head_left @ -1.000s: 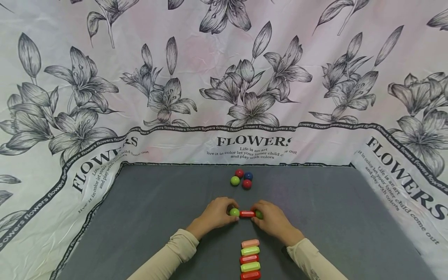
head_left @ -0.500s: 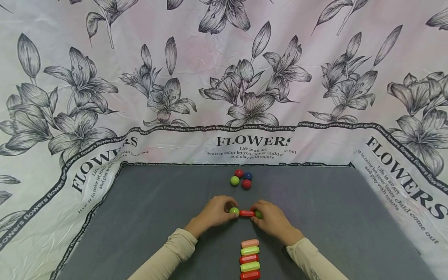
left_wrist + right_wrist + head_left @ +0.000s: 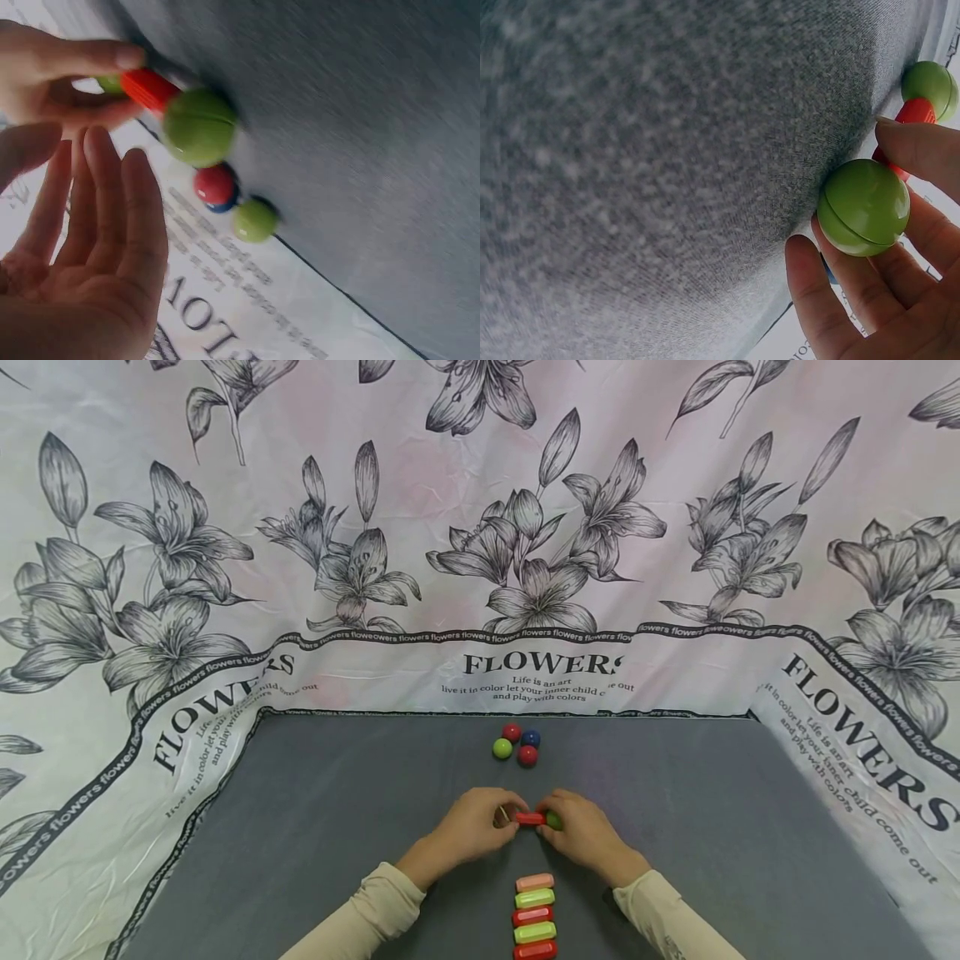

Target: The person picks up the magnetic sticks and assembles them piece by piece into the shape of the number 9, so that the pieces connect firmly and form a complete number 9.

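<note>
A short red rod (image 3: 531,818) lies across the space between my hands, with a green ball (image 3: 864,208) at its right end and another green ball (image 3: 199,127) at its left. My right hand (image 3: 585,832) pinches the rod by its right end, thumb on top in the right wrist view. My left hand (image 3: 476,827) is around the left end and hides that ball from the head view. In the left wrist view its fingers (image 3: 105,195) are extended, with nothing in the palm, close beside the ball.
Several rods, one salmon (image 3: 535,883), others yellow-green (image 3: 535,932) and red (image 3: 534,950), form a column on the grey tabletop (image 3: 315,835) near me. Farther back sit two red balls (image 3: 528,756), a blue ball (image 3: 530,739) and a green ball (image 3: 502,748). A flowered cloth (image 3: 375,677) borders the table.
My left hand has shifted slightly right and toward the rod, covering the left green ball that showed earlier. My right hand keeps its place and its grip on the rod.
</note>
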{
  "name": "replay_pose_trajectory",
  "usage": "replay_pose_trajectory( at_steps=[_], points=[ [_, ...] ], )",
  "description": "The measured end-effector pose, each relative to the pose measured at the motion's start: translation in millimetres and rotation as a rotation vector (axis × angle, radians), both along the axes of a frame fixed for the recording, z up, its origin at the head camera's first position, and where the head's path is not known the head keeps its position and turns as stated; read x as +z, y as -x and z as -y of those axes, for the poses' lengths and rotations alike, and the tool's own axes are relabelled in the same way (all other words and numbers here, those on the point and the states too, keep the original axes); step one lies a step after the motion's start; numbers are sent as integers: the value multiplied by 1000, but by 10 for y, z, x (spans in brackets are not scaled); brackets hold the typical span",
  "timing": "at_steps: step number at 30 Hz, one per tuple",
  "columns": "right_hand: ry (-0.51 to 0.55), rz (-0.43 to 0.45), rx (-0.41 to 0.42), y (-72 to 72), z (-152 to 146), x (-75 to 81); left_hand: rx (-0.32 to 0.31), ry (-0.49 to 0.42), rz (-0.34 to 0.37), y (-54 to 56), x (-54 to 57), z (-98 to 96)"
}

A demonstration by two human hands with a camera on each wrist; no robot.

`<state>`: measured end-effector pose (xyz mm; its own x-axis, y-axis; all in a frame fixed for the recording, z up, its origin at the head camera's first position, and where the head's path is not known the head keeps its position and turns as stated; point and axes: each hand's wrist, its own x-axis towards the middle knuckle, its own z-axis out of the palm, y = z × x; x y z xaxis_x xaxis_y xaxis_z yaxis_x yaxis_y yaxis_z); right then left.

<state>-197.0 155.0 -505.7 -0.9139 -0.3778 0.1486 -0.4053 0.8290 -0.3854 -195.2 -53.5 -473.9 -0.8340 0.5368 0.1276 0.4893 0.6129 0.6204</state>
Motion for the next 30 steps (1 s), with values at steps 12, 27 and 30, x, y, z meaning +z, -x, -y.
replay_pose_trajectory(
  at_steps=[12, 27, 30],
  points=[
    [9, -41, 21, -9, -16, -9, -166, 215, 73, -184, -15, -271],
    [18, 4, 11, 7, -16, -17, -197, 295, 30, -256, -82, -342],
    [18, 6, 3, 5, -15, -27, -192, 318, 19, -275, -81, -347]
  ],
)
